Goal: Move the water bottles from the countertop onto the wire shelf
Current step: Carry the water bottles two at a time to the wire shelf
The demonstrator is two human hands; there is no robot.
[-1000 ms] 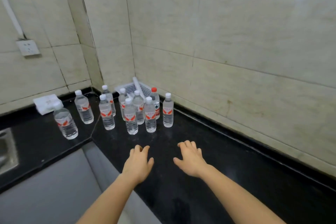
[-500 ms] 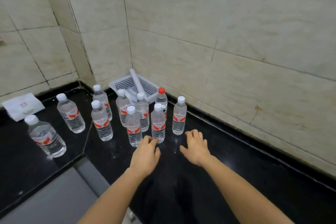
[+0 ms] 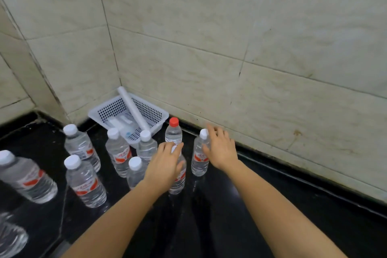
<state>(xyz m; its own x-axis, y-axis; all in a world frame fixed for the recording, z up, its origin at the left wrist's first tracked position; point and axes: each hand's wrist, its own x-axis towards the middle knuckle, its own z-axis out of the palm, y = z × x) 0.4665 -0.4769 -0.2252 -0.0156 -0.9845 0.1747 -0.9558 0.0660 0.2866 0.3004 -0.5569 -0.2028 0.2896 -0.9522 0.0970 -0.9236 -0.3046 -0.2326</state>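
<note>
The left hand (image 3: 165, 165) is spread over the top of a front-row water bottle (image 3: 178, 176), fingers draped around its white cap and shoulder but not yet clamped, so it reads as open and about to close. The right hand (image 3: 219, 148) is likewise open, palm against the neck of the rightmost bottle (image 3: 199, 161), fingers fanned past its cap toward the wall; no grip is formed yet.

Outward from the hands, the rest of the cluster stands upright on the black worktop (image 3: 293, 216). At 12 o'clock from the left hand is a red-capped bottle (image 3: 173, 133), just behind the two being reached for. At 9 to 10 o'clock stand further white-capped bottles, one (image 3: 135, 172) almost touching the left wrist, others (image 3: 118, 153) and (image 3: 147, 146) close behind it, with more (image 3: 83, 182) spread toward the left edge. At 11 o'clock a white perforated basket (image 3: 155, 114) sits in the corner with a white tube (image 3: 133, 109) leaning across it. The wire shelf is not in view, so none can be counted as delivered.

The likely trouble is crowding: the bottles stand close together, and a wrist or forearm lifting out could knock over the neighbour. A grasp taken high on the cap may also let a full bottle swing or slip.
</note>
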